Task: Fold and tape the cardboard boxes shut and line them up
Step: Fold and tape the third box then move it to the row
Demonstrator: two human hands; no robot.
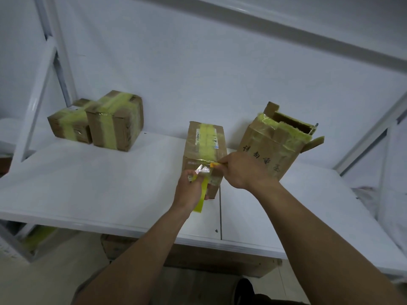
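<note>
Both hands are closed on things at the near face of the middle box. A yellow tape roll is gripped by the left hand, and a small yellow tool is pinched by the right hand at the box's upper edge. The box is set on the white table, between two taped boxes and an open-topped box.

A white tabletop made of two boards that meet at a dark seam carries four cardboard boxes. At the back left, a low taped box and a taller taped box sit side by side, both banded with yellow tape. Near the middle, just left of the seam, stands a narrow taped box. To its right, near but apart, an open-topped box leans slightly, its flaps up.
</note>
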